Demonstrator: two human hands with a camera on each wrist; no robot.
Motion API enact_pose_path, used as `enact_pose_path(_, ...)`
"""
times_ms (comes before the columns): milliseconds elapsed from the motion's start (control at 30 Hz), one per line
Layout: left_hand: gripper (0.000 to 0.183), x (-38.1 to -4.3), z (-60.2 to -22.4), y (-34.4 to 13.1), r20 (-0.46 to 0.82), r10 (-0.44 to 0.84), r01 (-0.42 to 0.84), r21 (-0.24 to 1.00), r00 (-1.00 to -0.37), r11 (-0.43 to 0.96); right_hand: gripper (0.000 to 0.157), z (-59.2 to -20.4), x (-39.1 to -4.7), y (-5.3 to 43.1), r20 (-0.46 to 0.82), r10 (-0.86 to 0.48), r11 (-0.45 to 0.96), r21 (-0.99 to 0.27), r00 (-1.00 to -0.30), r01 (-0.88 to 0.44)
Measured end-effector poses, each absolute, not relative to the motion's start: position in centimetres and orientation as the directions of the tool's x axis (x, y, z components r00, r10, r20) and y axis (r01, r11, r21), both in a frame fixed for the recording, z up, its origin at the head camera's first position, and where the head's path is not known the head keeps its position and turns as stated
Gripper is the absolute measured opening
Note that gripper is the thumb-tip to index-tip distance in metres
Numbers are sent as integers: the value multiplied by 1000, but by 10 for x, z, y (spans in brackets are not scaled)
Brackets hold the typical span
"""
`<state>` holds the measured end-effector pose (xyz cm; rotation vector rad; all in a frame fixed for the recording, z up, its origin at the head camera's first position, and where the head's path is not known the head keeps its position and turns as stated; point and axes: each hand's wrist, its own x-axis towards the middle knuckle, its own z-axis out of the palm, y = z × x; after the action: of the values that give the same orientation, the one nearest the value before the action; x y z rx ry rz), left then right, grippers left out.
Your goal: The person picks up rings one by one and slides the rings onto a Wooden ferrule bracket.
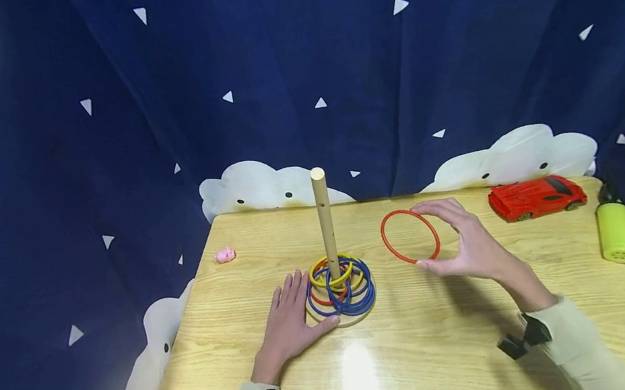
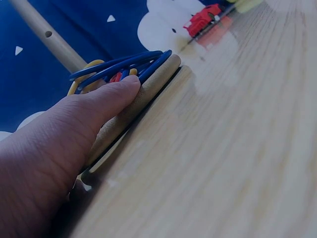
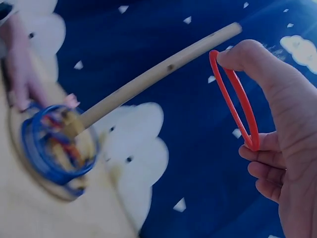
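A wooden peg [image 1: 325,220] rises from a round wooden base [image 1: 350,322], with several blue rings [image 1: 371,288], yellow and red ones heaped loosely about its foot. My left hand [image 1: 289,325] lies at the base's left side, fingers extended along the table. Its thumb [image 2: 116,94] rests on the base's front rim beside the blue rings. To the right of the peg, my right hand [image 1: 467,242] pinches a red ring [image 1: 385,238] between thumb and fingers, holding it tilted up above the table. The right wrist view shows this red ring [image 3: 242,101] nearly edge-on.
A small pink toy [image 1: 225,255] sits at the table's back left. Towards the back right are a red toy car [image 1: 536,197] and a yellow-green bottle [image 1: 616,232] with a black top. A dark blue curtain [image 1: 264,46] hangs behind the wooden table [image 1: 436,353].
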<state>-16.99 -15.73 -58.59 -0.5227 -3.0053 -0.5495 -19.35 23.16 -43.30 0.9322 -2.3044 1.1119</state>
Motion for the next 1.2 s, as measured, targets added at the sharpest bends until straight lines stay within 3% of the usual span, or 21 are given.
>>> enact_pose_path(267, 120, -169, -586, -158, 105, 320, 336, 351, -942, 874, 84, -371, -213, 213, 708, -388, 307, -504, -590, -807)
enact_pose_path(667, 120, -170, -583, -158, 89, 326, 336, 340, -941, 878, 85, -310, -239, 171, 755, -443, 255, -410, -483, -875)
enact_pose_path(933, 121, -170, -584, -158, 88, 323, 333, 338, -942, 880, 83, -300, -248, 148, 746, -464, 234, -416, -477, -879)
enact_pose_path(1200, 121, -171, -585, -158, 84, 319, 328, 346, -944, 879, 86, -317, -250, 139, 674, -532, 288, -426, -514, -857)
